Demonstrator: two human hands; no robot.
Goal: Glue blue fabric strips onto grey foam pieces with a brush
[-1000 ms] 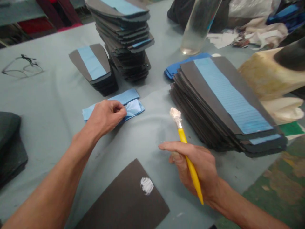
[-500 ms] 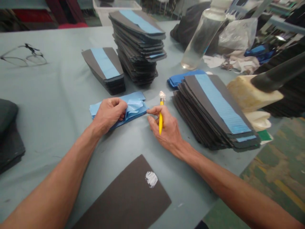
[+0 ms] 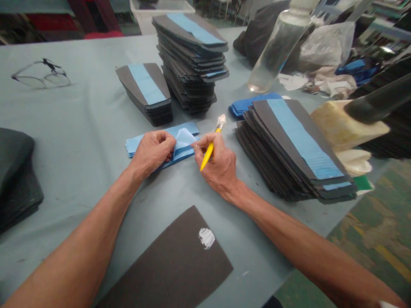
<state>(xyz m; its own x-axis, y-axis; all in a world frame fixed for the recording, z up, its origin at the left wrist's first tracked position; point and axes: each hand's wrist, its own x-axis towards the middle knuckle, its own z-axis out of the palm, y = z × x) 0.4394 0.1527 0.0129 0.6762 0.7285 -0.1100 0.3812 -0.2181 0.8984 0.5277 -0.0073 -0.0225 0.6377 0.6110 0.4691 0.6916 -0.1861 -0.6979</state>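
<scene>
Light-blue strips (image 3: 184, 154) lie in a small pile at the middle of the table. My left hand (image 3: 154, 150) is closed on the lifted part of the top strip, its fingertips pinched together. From the right, my right hand (image 3: 216, 162) holds a yellow brush (image 3: 207, 157) slanted, bristle end up and coated with something whitish; its index fingertip is at the right end of the strips. Nearer to me lies a dark grey panel (image 3: 173, 265) with a white patch (image 3: 206, 238) near its far right corner.
Stacks of dark panels with blue strips stand at the back (image 3: 192, 55), back left (image 3: 144, 92) and right (image 3: 289, 145). Also on the table are glasses (image 3: 43, 79), a clear bottle (image 3: 272, 47), a yellowish block (image 3: 346, 122) and dark fabric (image 3: 16, 179) at left.
My right hand has moved slightly left, closer to the strips, and the brush now tilts more. The top strip's lifted part has opened into a smoother flap. The view has shifted a little.
</scene>
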